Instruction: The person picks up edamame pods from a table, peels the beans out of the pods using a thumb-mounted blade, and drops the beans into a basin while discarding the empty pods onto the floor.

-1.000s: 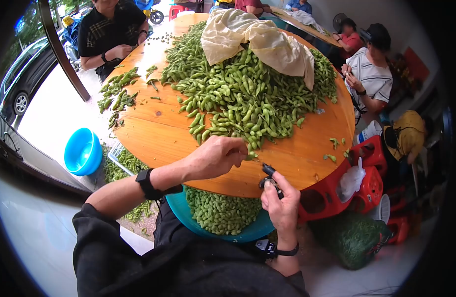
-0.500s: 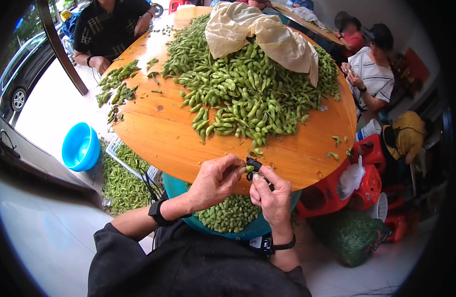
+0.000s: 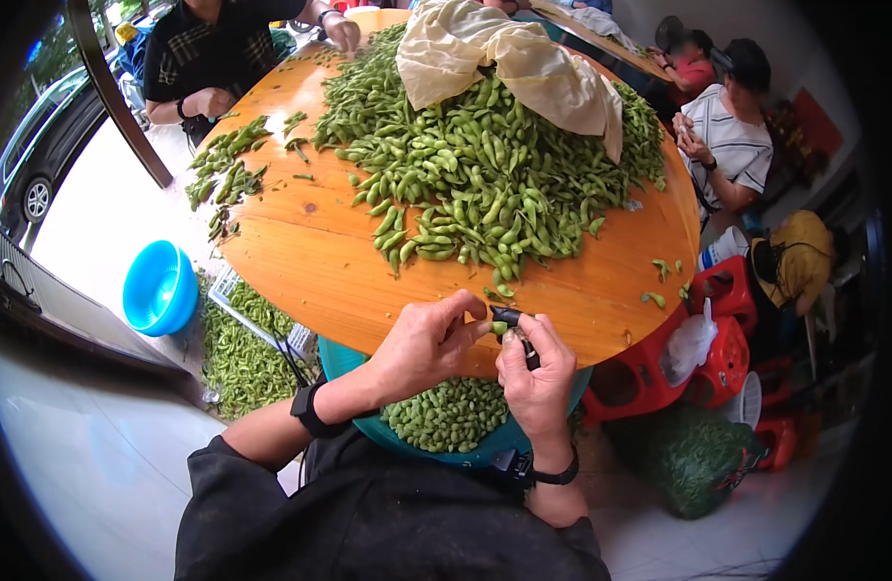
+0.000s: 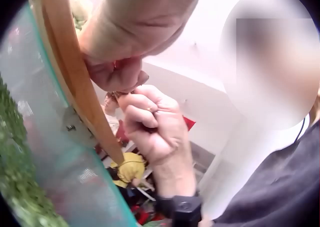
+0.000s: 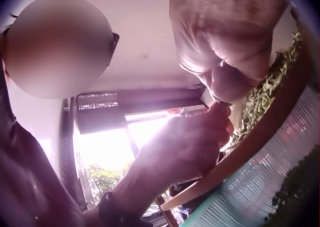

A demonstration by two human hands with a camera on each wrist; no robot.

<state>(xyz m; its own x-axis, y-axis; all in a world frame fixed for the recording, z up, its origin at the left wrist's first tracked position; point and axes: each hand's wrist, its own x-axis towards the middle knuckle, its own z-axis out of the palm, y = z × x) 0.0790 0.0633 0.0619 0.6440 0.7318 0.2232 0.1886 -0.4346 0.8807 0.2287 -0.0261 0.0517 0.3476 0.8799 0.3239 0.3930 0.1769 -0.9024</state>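
My left hand (image 3: 422, 351) pinches a green soybean pod (image 3: 500, 328) between thumb and fingertips, over the near edge of the round wooden table (image 3: 301, 261). My right hand (image 3: 540, 378) meets it there, its fingers curled round a small black tool (image 3: 532, 355) of a kind I cannot tell. A black piece (image 3: 505, 316) covers or lies at the index fingertip, right at the pod. In the left wrist view the right hand (image 4: 152, 119) shows with bent fingers; the pod is hidden. Below the hands, a teal basin (image 3: 341, 360) holds many shelled green beans (image 3: 446, 416).
A large heap of soybean pods (image 3: 494, 184) covers the table's middle, partly under a cream cloth (image 3: 552, 87). At the left are a blue basin (image 3: 160, 288) and pods in a white crate (image 3: 235, 308). Red stools (image 3: 722, 363) stand at the right. Other people sit around.
My left hand came back from the heap's near edge with a pod and met the right hand, which moved slightly left. The person across the table now reaches a hand toward the heap.
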